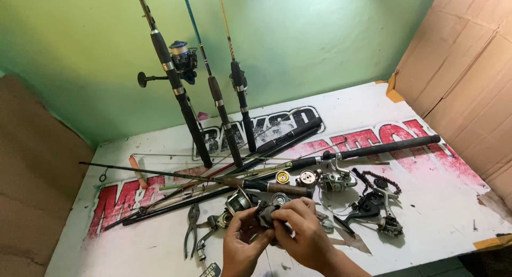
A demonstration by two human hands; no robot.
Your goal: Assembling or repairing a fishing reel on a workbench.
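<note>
**Holding a small reel part over a cluttered table**

Table (pixel 437 213): white top with large red and black lettering, set against a green wall (pixel 320 37). Brown cardboard (pixel 469 79) stands at the right.

Three fishing rods (pixel 181 101) lean upright against the wall; the leftmost carries a spinning reel (pixel 181 57). More rods lie flat across the table, one long black one (pixel 373 147) running toward the right.

Mid-table: a silver reel (pixel 336 181), a gold spool cap (pixel 282 176) and a black reel body (pixel 373 207) with loose parts near it. Pliers (pixel 192 226) lie at the left, near the front edge.

Left hand (pixel 242 250) and right hand (pixel 304 231) meet at the front edge of the table, low in the frame. Between them sits a small dark grey reel part (pixel 265 214), held just above the table. Fingers of both hands curl around it, pinching it from either side; right fingers cover its top.
</note>
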